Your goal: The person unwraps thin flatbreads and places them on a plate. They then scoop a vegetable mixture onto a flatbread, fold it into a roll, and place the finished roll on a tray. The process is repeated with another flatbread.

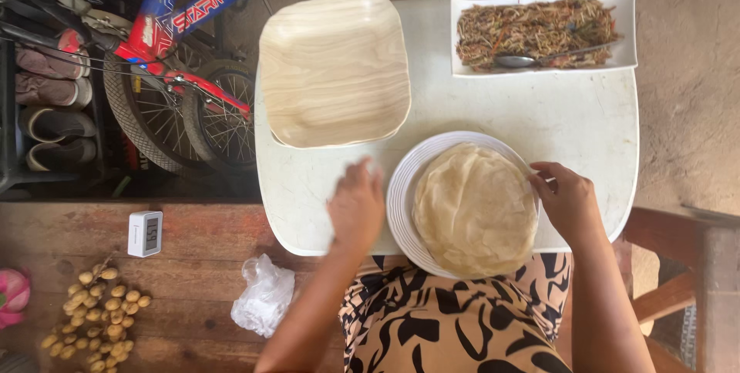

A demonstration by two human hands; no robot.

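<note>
Patterned black-and-tan cloth over the person's lap (455,327) fills the near edge, and just beyond it sits a round white plate (401,203) carrying a stack of thin, pale flatbreads (474,207). That plate is the landmark — it rests at the near edge of a small white table (570,119), its rim hanging slightly over the lap side.

Left of the plate, the left hand (356,207) lies on the table beside the rim; it is motion-blurred, so I cannot tell whether it is open or curled. At the plate's right side, the right hand (566,199) has its fingertips pinched on the edge of the top flatbread.

Lifting one sheet cleanly looks, to my eye, like a matter of peeling slowly from that right edge while the other hand steadies the plate, since the sheets seem thin and likely to tear or cling.

Beyond the plate to the left is an empty square wooden tray (335,68), close to it; beyond and to the right, a white rectangular dish of shredded filling (539,30) with a spoon (532,57) in it. Open tabletop lies between plate and dish — the freest room. Left of the plate, off the table, are a small white timer (145,233), a crumpled plastic bag (264,296) and a cluster of small tan fruits (100,315).
</note>
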